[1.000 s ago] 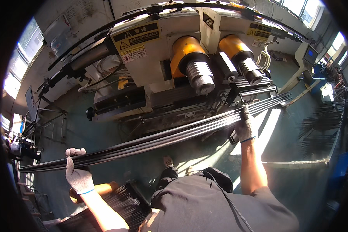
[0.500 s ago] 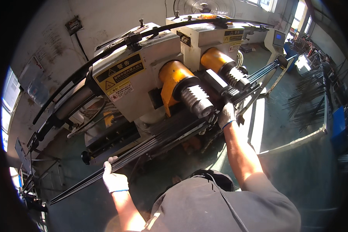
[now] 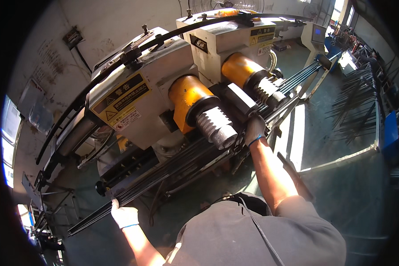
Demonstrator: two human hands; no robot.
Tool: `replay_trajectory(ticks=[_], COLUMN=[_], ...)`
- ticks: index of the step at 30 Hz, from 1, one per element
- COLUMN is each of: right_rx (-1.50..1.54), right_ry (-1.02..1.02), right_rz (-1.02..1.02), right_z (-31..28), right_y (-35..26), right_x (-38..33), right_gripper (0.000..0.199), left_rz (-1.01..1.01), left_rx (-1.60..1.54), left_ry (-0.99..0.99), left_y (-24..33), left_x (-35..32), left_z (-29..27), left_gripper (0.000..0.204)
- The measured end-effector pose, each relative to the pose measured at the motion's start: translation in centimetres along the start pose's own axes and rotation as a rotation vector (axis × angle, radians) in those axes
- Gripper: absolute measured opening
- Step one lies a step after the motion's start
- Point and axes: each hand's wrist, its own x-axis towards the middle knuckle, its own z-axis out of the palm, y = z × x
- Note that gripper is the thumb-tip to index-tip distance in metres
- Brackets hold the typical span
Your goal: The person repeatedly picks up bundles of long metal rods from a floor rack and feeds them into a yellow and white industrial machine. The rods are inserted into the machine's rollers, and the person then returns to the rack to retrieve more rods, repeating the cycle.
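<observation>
A bundle of long, thin dark metal rods (image 3: 139, 188) slants from the lower left up along the front of the machine (image 3: 164, 88). My left hand (image 3: 125, 216), in a whitish glove, holds the bundle near its left end; the thumb lies against the near side and the other fingers are mostly hidden. My right hand (image 3: 254, 128), also gloved, is closed at the bundle beside the machine's working parts, its fingertips lost in shadow. Just left of it juts a threaded steel roller shaft (image 3: 215, 124) on an orange housing (image 3: 190, 95). A black block (image 3: 241, 98) sits above the right hand.
A second orange housing (image 3: 241, 66) with a threaded shaft (image 3: 268, 88) stands farther right. More rods (image 3: 303, 75) run toward a control panel (image 3: 317, 33). A rack of dark rods (image 3: 354, 106) is at the right. A curved black hose (image 3: 177, 33) arches over the machine.
The rods' left end has shifted right, toward the machine. My left hand's fingertips, seen above the rods before, are now mostly hidden. The view has shifted slightly, so the machine sits farther left.
</observation>
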Motion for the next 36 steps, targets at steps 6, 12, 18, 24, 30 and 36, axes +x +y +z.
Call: replay_trajectory(ticks=[6, 12, 18, 24, 30, 36], right_rx=[-0.06, -0.21, -0.843, -0.302, -0.533, -0.565], right_ry=[-0.091, -0.217, -0.179, -0.083, -0.099, -0.31], right_rz=[-0.107, -0.306, -0.652, -0.106, -0.091, -0.18], right_z=[-1.1, -3.7, -14.3, -19.2, -20.8, -20.7], right_y=[-1.2, -0.7, 3.5, 4.8, 7.7, 12.0], right_x=[-3.0, -3.7, 0.8, 0.6, 1.8, 0.7], right_gripper=[0.035, 0.045, 0.044, 0.051, 0.044, 0.046], left_rz=[-0.124, -0.467, -0.203, -0.112, -0.345, -0.496], left_rx=[0.148, 0.152, 0.018, 0.092, 0.141, -0.146], left_ry=[0.081, -0.243, 0.021, 0.252, 0.147, -0.082], left_y=[-1.8, -7.0, -4.2, -4.2, -8.4, -8.7], left_x=[-1.1, -2.2, -1.5, -4.6, -5.4, -5.5], left_z=[2.5, 4.5, 4.0, 5.7, 7.8, 6.0], left_gripper=[0.044, 0.047, 0.037, 0.073, 0.078, 0.042])
